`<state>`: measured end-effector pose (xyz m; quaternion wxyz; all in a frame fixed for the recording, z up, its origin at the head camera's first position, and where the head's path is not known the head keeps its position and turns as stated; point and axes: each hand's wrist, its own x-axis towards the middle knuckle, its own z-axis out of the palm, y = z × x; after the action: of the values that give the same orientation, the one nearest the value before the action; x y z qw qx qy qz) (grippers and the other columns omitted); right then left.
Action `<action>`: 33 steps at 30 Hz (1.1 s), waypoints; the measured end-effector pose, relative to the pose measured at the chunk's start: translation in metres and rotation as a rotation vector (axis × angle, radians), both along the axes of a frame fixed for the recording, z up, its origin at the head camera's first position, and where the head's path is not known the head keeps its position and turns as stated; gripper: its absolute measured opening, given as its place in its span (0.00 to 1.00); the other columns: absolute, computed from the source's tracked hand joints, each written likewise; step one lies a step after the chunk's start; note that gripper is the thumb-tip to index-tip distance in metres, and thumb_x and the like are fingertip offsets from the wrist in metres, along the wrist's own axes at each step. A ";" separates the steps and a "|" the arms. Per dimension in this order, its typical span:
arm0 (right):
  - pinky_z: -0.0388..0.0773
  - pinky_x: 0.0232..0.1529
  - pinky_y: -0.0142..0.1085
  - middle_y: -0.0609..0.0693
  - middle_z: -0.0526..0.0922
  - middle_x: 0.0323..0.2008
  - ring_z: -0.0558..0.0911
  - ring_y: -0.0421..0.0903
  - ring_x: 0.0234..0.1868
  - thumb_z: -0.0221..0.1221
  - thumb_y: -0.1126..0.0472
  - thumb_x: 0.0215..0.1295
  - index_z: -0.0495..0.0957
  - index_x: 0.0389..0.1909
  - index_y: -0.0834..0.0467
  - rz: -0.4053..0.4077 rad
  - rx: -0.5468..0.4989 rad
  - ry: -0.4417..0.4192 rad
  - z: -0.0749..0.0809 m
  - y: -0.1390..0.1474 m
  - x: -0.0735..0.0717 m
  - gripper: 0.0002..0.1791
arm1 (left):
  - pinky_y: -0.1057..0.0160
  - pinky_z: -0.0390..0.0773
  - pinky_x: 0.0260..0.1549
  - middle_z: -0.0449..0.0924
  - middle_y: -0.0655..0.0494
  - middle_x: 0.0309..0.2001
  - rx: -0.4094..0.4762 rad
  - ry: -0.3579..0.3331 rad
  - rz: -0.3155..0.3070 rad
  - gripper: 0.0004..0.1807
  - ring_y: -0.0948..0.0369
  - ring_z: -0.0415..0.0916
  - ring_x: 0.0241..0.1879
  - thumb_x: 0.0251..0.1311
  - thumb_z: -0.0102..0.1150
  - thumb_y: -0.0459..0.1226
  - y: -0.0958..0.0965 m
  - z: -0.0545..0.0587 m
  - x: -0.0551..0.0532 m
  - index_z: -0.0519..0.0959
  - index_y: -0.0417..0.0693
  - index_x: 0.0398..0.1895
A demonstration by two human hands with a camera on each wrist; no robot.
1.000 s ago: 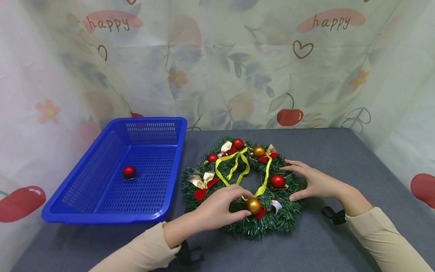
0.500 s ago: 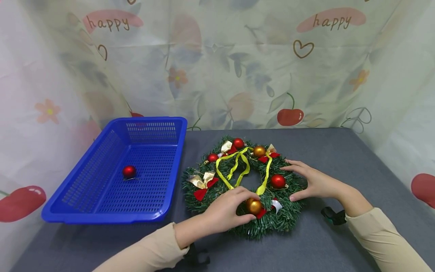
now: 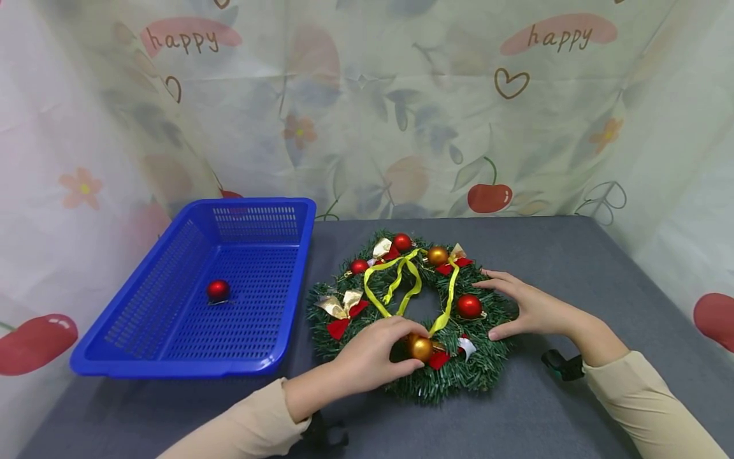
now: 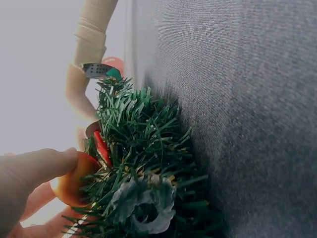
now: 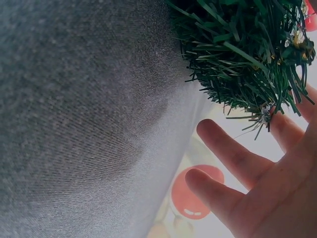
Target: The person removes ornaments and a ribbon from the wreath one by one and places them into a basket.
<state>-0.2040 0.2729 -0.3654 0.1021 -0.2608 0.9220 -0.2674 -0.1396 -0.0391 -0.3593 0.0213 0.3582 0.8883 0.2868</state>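
Note:
My left hand (image 3: 373, 354) is at the front of the green tinsel wreath (image 3: 476, 376). Its thumb and fingers pinch a gold bauble (image 3: 422, 349) close over the tinsel, also visible in the left wrist view. Beside that bauble sit a red bow (image 3: 439, 359) and a white-and-red one. At the wreath's right side is my right hand (image 3: 536, 309), thumb and fingertips spread along the edge. In the right wrist view its outer fingers reach out fairly straight, two of them apart from the tinsel. Red baubles (image 3: 469, 306), gold bows and yellow ribbon (image 3: 449, 299) decorate the wreath.
A blue perforated basket (image 3: 295, 280) stands to the left of the wreath, with one red bauble (image 3: 218, 290) inside. Grey cloth (image 3: 550, 248) covers the table. Patterned curtain fabric (image 3: 367, 127) closes off the back and both sides.
The gold bauble in my left hand has shifted slightly left, and a gold cap now shows at its right. My left hand moved a little right, then back left. The right hand kept its place.

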 end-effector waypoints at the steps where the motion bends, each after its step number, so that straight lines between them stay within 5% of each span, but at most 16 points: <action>1: 0.61 0.57 0.66 0.63 0.50 0.71 0.55 0.67 0.68 0.68 0.41 0.46 0.63 0.66 0.53 -0.001 0.000 -0.001 0.000 0.000 0.000 0.46 | 0.67 0.76 0.49 0.79 0.60 0.50 0.002 -0.001 0.002 0.20 0.64 0.76 0.49 0.57 0.63 0.44 -0.001 0.001 0.000 0.76 0.54 0.53; 12: 0.61 0.57 0.66 0.64 0.50 0.71 0.55 0.68 0.68 0.68 0.41 0.46 0.63 0.66 0.54 -0.004 -0.005 -0.004 0.002 0.000 0.002 0.46 | 0.68 0.77 0.45 0.80 0.60 0.47 0.016 -0.018 0.019 0.19 0.63 0.77 0.44 0.55 0.64 0.43 -0.016 0.009 0.002 0.76 0.53 0.50; 33: 0.60 0.57 0.66 0.63 0.49 0.71 0.55 0.67 0.69 0.68 0.41 0.46 0.63 0.66 0.54 -0.007 0.002 -0.010 -0.001 0.000 -0.001 0.46 | 0.63 0.78 0.43 0.81 0.59 0.45 0.055 0.053 0.072 0.19 0.63 0.77 0.42 0.53 0.65 0.41 -0.045 0.022 0.003 0.77 0.51 0.49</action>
<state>-0.2046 0.2728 -0.3663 0.1058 -0.2564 0.9225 -0.2683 -0.1367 -0.0837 -0.3376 -0.0224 0.3339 0.8926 0.3020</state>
